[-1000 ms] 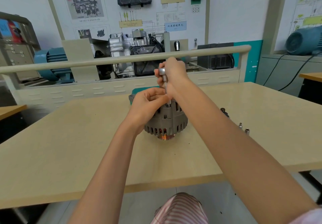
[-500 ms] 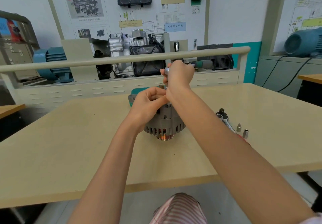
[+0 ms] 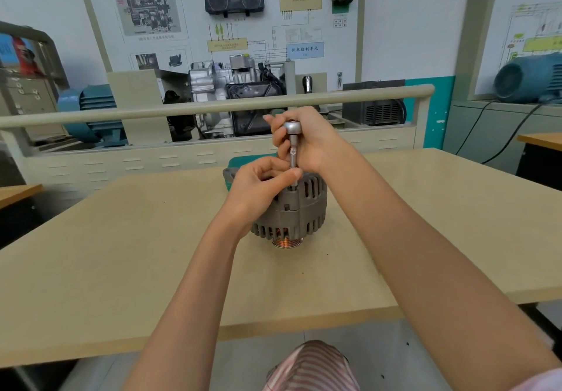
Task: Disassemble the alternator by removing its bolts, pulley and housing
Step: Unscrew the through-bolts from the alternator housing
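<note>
Left hand (image 3: 261,184): fingers curled, pinching the lower shaft of the ratchet driver (image 3: 293,150) just above the alternator (image 3: 299,211). Alternator: grey slotted housing, standing upright on its pulley (image 3: 287,242) near the middle of the tabletop (image 3: 121,253). Right hand (image 3: 310,138): wrapped around the driver's upper end, its round metal head showing. Behind, a green case (image 3: 243,161) lies partly hidden.

left hand (image 3: 258,188) hides alternator (image 3: 299,214) top-left | ratchet (image 3: 292,147) handle hidden in right hand (image 3: 307,139) | socket tip and bolt unseen | teal case (image 3: 243,161) mostly hidden behind hands
</note>
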Tool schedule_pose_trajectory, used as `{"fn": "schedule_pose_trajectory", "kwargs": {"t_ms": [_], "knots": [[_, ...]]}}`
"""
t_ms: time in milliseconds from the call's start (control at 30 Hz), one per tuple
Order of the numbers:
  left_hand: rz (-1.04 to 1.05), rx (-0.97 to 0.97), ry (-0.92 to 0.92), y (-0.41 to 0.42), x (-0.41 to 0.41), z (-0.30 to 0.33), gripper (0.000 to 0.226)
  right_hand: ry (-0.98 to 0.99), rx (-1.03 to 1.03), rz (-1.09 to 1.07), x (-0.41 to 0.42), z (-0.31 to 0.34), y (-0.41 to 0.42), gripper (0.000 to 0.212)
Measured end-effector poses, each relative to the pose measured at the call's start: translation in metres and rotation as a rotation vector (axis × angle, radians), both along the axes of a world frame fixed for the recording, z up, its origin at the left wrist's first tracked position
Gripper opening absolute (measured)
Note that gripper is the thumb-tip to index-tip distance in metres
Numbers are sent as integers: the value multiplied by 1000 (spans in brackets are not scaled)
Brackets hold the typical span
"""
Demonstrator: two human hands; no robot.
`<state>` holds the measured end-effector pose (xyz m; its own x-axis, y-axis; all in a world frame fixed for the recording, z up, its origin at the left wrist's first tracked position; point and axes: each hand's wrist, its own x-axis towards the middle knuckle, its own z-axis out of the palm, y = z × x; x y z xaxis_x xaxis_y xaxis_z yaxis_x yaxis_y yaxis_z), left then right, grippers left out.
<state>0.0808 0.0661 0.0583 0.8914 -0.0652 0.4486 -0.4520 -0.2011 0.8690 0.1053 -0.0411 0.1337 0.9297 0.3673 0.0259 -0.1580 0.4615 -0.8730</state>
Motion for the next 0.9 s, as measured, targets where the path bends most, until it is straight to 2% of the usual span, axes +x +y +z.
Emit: {"fn": "schedule_pose_trajectory", "kwargs": {"t_ms": [100,167,233,300,367,433,500,567,633,700,767,833,900], "knots": [[-5,12,-14,0,0,0,2,-71,40,-431,-5,-5,14,21],[3,20,-18,0,0,-1,5,-115,63,-559,-6,-8,19,19],[9,5,-13,0,0,-1,3,-89,26,-444,-6,-4,17,25],[18,-8,5,0,0,-1,5,-51,-46,-196,-3,1,9,28],[9,-4,21,0,0,0,6,-41,-54,50,2,4,0,25],[-5,-8,30,2,0,1,6,-43,-42,173,5,2,-4,21],[0,-3,17,2,0,1,6,-39,-45,171,5,1,-6,20],[12,5,-10,0,0,0,7,-12,-9,76,2,1,-3,19],[12,13,-29,0,0,-1,6,-4,40,-176,-3,-3,6,20],[8,20,-43,0,1,-2,9,-86,72,-490,-6,-8,17,21],[5,16,-55,1,0,-3,12,-149,87,-624,-7,-11,23,21],[11,2,-50,1,0,-3,9,-116,21,-521,-7,-8,21,20],[14,-4,-38,0,0,-2,5,-65,-67,-257,-3,0,12,23]]}}
